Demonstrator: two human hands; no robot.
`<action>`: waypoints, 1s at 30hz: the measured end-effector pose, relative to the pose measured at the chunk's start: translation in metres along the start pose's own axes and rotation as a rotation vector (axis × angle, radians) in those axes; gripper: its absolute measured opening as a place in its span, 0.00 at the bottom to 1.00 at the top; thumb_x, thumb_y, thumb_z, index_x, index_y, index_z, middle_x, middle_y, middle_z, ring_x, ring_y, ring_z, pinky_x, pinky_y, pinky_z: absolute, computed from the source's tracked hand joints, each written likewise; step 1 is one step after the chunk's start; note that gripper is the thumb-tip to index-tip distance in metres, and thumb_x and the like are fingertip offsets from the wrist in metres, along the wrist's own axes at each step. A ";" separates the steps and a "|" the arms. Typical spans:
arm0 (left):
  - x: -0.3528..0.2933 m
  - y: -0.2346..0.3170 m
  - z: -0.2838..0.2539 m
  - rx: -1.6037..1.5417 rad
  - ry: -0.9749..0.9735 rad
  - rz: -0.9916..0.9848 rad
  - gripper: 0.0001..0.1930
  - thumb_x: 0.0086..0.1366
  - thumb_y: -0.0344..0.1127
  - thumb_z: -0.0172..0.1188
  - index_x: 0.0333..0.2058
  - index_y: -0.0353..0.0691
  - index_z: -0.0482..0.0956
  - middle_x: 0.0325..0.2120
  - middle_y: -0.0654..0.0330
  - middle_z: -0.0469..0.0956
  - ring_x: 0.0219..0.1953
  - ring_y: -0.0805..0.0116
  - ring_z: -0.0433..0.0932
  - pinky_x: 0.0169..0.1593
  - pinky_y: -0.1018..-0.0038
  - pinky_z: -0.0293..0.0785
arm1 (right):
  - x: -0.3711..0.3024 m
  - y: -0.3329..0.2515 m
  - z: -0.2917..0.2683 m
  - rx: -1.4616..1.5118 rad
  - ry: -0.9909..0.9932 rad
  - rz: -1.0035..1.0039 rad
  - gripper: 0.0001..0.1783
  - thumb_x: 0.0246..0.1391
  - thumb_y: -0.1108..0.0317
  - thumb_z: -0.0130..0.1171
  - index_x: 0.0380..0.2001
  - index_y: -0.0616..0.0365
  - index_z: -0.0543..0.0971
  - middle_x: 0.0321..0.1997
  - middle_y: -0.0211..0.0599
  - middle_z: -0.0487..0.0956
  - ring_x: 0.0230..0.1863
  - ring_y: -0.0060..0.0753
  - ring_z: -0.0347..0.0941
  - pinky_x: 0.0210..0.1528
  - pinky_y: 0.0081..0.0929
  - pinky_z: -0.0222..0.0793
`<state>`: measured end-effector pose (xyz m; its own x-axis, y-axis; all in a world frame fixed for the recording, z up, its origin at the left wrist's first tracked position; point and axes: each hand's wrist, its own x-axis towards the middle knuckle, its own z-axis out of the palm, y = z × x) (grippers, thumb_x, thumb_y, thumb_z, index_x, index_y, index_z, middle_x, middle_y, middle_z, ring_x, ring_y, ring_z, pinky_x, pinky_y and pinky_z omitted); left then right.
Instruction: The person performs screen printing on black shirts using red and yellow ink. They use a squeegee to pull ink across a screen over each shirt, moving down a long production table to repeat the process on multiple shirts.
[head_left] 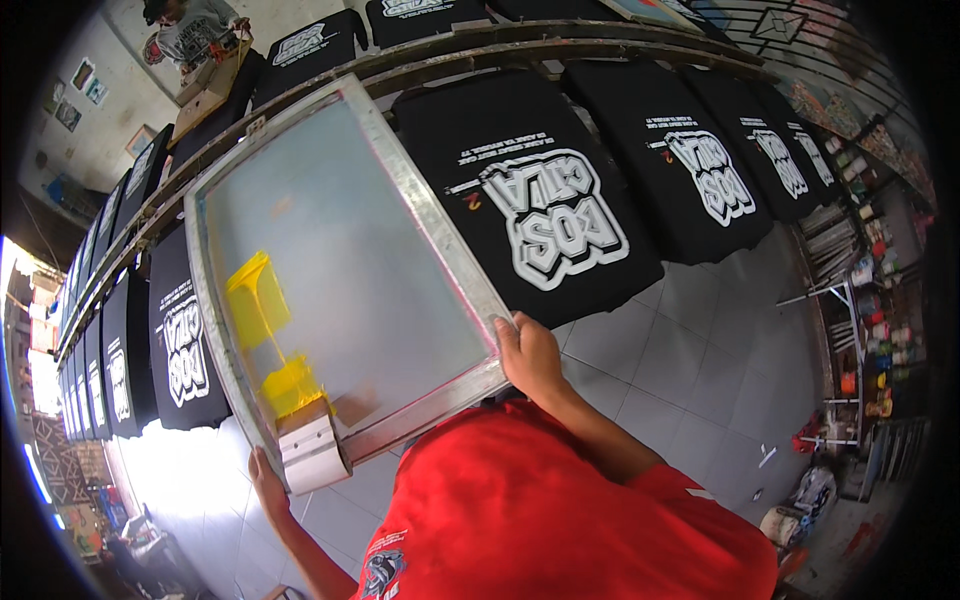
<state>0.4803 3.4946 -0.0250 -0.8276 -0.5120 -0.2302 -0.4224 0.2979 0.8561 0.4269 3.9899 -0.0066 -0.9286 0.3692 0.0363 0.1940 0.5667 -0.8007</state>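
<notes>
The grey tiled floor [690, 340] fills the largest part of the lower and right areas of the frame. Above it, rows of black shirts [530, 190] lie flat, bearing white graphics, and curve from the left edge across the top to the upper right.

The framed screen [360, 240] takes up the centre left, slanted across the frame in front of the shirts; whether it touches anything beneath cannot be told. Both hands are on its frame and neither is on the tool, so the step in hand looks like carrying or positioning the screen.

In the upper left, another person [195, 35] stands beyond the rows.

At the screen's lower left corner, a white-handled squeegee [312, 450] rests across the lower side of the frame. Yellow ink [258, 290] lies in patches along the left part of the mesh, reaching down to the squeegee. The next move seems to call for an even, steady grip, as the loose-looking squeegee could slide off if the screen tips.

The right hand [533, 355] is closed around the lower right corner. The left hand [265, 480] appears to grip the lower left edge, its fingers mostly hidden. Smallest is a yellow-and-red mark [472, 202] on the nearest shirt, right of the screen.
</notes>
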 end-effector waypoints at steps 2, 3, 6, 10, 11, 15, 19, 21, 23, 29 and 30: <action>0.029 -0.015 -0.033 -0.005 -0.057 0.019 0.28 0.72 0.53 0.44 0.54 0.30 0.69 0.47 0.52 0.73 0.49 0.64 0.71 0.54 0.71 0.66 | -0.017 -0.020 0.039 0.002 0.022 0.011 0.22 0.61 0.55 0.49 0.29 0.68 0.75 0.28 0.62 0.77 0.35 0.65 0.74 0.38 0.51 0.68; 0.042 -0.020 -0.050 0.000 -0.113 0.041 0.28 0.72 0.52 0.44 0.54 0.30 0.69 0.46 0.52 0.74 0.48 0.64 0.71 0.53 0.71 0.66 | -0.026 -0.030 0.058 0.000 0.030 0.018 0.22 0.61 0.55 0.49 0.29 0.68 0.75 0.28 0.62 0.77 0.34 0.65 0.74 0.38 0.51 0.68; 0.081 -0.039 -0.080 -0.026 -0.090 0.068 0.25 0.73 0.51 0.43 0.50 0.31 0.71 0.41 0.55 0.75 0.43 0.66 0.72 0.49 0.71 0.67 | -0.051 -0.058 0.101 -0.029 0.030 0.085 0.23 0.61 0.55 0.49 0.28 0.68 0.75 0.27 0.62 0.77 0.34 0.66 0.74 0.38 0.51 0.68; 0.122 -0.037 -0.106 -0.048 -0.205 0.078 0.24 0.72 0.50 0.45 0.48 0.31 0.74 0.37 0.57 0.77 0.39 0.70 0.73 0.45 0.73 0.69 | -0.072 -0.078 0.131 -0.057 0.054 0.132 0.23 0.61 0.55 0.48 0.30 0.69 0.77 0.27 0.62 0.77 0.35 0.65 0.74 0.39 0.51 0.68; 0.134 -0.044 -0.108 -0.052 -0.212 0.056 0.24 0.72 0.50 0.46 0.47 0.31 0.74 0.37 0.57 0.77 0.38 0.70 0.73 0.45 0.73 0.69 | -0.075 -0.083 0.135 -0.060 0.045 0.153 0.23 0.61 0.54 0.47 0.31 0.68 0.77 0.28 0.62 0.77 0.35 0.65 0.74 0.39 0.51 0.68; 0.163 -0.044 -0.097 -0.037 -0.226 0.077 0.22 0.71 0.48 0.48 0.47 0.31 0.75 0.36 0.56 0.77 0.38 0.69 0.73 0.44 0.72 0.69 | -0.081 -0.082 0.149 -0.124 0.136 0.160 0.25 0.62 0.52 0.45 0.30 0.67 0.77 0.27 0.62 0.77 0.34 0.65 0.74 0.38 0.51 0.67; 0.174 -0.031 -0.084 0.005 -0.216 0.117 0.23 0.71 0.47 0.48 0.48 0.29 0.74 0.36 0.55 0.78 0.38 0.69 0.73 0.44 0.72 0.69 | -0.075 -0.083 0.152 -0.133 0.171 0.192 0.27 0.63 0.52 0.44 0.28 0.68 0.77 0.25 0.61 0.77 0.33 0.66 0.74 0.37 0.51 0.66; 0.182 -0.029 -0.084 -0.032 -0.267 0.116 0.23 0.71 0.47 0.49 0.48 0.28 0.74 0.36 0.54 0.78 0.38 0.68 0.74 0.44 0.71 0.69 | -0.071 -0.079 0.158 -0.156 0.183 0.189 0.27 0.63 0.52 0.44 0.28 0.67 0.77 0.26 0.60 0.77 0.34 0.65 0.74 0.37 0.51 0.66; 0.193 -0.034 -0.075 -0.036 -0.307 0.127 0.23 0.71 0.47 0.48 0.48 0.28 0.74 0.36 0.53 0.79 0.38 0.68 0.74 0.44 0.71 0.70 | -0.069 -0.075 0.158 -0.175 0.206 0.187 0.27 0.63 0.51 0.43 0.29 0.67 0.77 0.28 0.60 0.77 0.34 0.65 0.74 0.38 0.51 0.66; 0.216 -0.053 -0.069 -0.069 -0.354 0.127 0.21 0.71 0.45 0.50 0.45 0.27 0.75 0.34 0.53 0.79 0.36 0.68 0.74 0.42 0.71 0.70 | -0.062 -0.075 0.164 -0.205 0.223 0.189 0.28 0.64 0.51 0.42 0.29 0.68 0.78 0.30 0.62 0.78 0.36 0.65 0.74 0.39 0.51 0.66; 0.212 -0.047 -0.064 -0.089 -0.327 0.147 0.21 0.70 0.44 0.50 0.43 0.27 0.75 0.32 0.54 0.79 0.34 0.69 0.73 0.40 0.71 0.70 | -0.061 -0.078 0.164 -0.182 0.224 0.205 0.29 0.64 0.50 0.42 0.29 0.68 0.78 0.31 0.62 0.78 0.36 0.65 0.74 0.39 0.50 0.67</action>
<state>0.3484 3.3201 -0.0848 -0.9574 -0.1802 -0.2255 -0.2687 0.2705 0.9245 0.4163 3.8023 -0.0442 -0.7761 0.6299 0.0318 0.4413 0.5784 -0.6861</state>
